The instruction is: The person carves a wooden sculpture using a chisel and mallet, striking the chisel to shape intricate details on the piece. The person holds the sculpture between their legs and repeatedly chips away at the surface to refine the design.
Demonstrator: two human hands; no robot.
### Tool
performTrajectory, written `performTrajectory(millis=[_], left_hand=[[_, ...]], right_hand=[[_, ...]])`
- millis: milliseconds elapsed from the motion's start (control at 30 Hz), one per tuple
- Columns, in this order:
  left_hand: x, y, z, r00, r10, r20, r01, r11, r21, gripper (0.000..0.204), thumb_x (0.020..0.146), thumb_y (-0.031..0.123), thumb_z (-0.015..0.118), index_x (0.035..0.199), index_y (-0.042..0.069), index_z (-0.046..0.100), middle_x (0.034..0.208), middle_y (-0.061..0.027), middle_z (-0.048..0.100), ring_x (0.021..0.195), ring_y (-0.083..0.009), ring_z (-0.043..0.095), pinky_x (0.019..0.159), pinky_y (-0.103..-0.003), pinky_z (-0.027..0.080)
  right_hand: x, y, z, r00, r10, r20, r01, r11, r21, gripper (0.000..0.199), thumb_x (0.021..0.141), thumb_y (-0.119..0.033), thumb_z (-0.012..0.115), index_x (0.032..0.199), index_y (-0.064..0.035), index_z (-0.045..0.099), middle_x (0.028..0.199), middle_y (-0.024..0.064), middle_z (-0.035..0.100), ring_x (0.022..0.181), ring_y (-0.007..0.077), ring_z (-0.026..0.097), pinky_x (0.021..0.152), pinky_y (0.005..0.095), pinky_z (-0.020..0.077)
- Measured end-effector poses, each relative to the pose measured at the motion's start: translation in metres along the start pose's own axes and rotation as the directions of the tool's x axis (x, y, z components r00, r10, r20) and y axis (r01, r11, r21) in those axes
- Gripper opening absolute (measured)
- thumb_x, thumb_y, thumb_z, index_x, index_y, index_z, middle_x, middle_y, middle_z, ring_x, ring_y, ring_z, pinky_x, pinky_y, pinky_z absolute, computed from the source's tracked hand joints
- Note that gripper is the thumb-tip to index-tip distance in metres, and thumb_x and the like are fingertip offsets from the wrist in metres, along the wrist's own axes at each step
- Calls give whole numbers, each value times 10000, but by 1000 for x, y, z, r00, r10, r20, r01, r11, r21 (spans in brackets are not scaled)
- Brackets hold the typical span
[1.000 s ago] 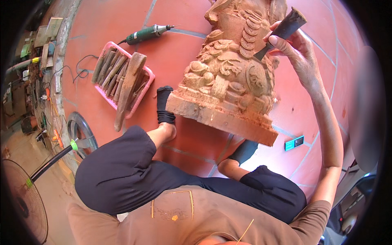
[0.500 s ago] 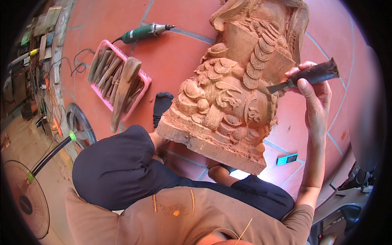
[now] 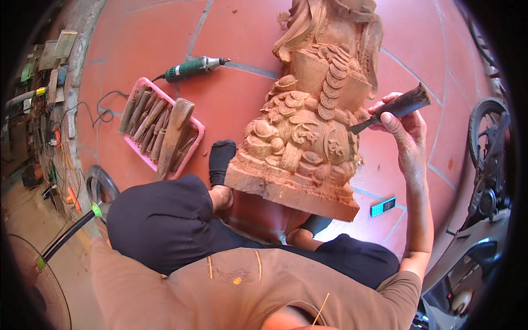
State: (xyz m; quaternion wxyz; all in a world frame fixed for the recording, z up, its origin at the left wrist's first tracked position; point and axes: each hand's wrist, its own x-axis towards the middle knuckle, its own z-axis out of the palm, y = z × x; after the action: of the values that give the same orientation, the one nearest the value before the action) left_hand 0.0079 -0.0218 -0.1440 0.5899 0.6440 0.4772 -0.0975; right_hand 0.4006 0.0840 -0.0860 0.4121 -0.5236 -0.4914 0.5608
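Observation:
A carved wooden statue [image 3: 308, 132], covered in reliefs of coins, rounded lumps and swirls, stands on the floor in front of me between my feet. My right hand [image 3: 404, 129] is closed around a chisel [image 3: 407, 104] with a dark, worn handle. Its flat metal blade points left at the statue's right side; whether the tip touches the wood I cannot tell. My left hand is out of view.
A pink basket [image 3: 201, 132] of wooden-handled tools, with a wooden mallet [image 3: 176, 129] on top, sits left. Behind it lies a green rotary tool [image 3: 192, 69] with a cord. A phone [image 3: 383, 207] lies right; a motorbike [image 3: 487, 181] stands far right, a fan [image 3: 41, 280] lower left.
The head view has shifted, bringing more of the motorbike into sight. My right hand still grips the chisel, and its blade now sits slightly lower along the statue's right side.

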Motion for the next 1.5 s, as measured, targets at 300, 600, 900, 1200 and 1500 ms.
performTrajectory(millis=[300, 600, 900, 1200, 1500], left_hand=[[-67, -28, -10, 975, 125, -185, -125, 992, 7, 318, 855, 183, 691, 1118, 8, 656, 1060, -150, 685, 971, -227, 637, 871, -364, 501], [-97, -54, -29, 809, 254, -529, -285, 958, 24, 339, 857, 193, 696, 1135, 4, 652, 1059, -149, 682, 969, -222, 632, 868, -364, 499], [-118, -65, -8, 746, 228, -626, -303, 953, -14, 361, 859, 203, 700, 1153, 0, 647, 1058, -148, 679, 966, -217, 626, 866, -364, 497], [-101, -69, -36, 699, 183, -692, -301, 952, -53, 382, 861, 213, 705, 1170, -4, 643, 1057, -147, 676, 964, -213, 621, 863, -363, 494], [-38, -30, -92, 725, 134, -676, -270, 958, -100, 437, 860, 207, 711, 1227, -7, 613, 1081, -143, 666, 991, -202, 615, 884, -354, 486]], right_hand=[[-68, -34, 18, 997, -9, -76, -2, 990, -142, 281, 947, -137, 667, 1199, -40, 587, 1052, 83, 689, 998, 165, 668, 826, 320, 571], [-129, -60, 23, 974, -39, -223, 9, 991, -136, 316, 939, -264, 699, 1178, -73, 617, 1013, 89, 717, 883, 163, 706, 775, 334, 597], [-155, -127, 36, 929, -293, -225, 220, 928, -301, 338, 928, -293, 715, 1180, -85, 628, 1015, 91, 724, 923, 157, 699, 791, 322, 579], [-81, -79, 37, 983, -133, -128, 98, 963, -252, 353, 938, -259, 705, 1201, -42, 613, 1043, 77, 701, 983, 160, 685, 806, 316, 571], [61, -22, 73, 970, -158, 185, 227, 860, -457, 321, 957, -313, 679, 1150, -71, 591, 907, 65, 674, 821, 136, 641, 703, 322, 514]])
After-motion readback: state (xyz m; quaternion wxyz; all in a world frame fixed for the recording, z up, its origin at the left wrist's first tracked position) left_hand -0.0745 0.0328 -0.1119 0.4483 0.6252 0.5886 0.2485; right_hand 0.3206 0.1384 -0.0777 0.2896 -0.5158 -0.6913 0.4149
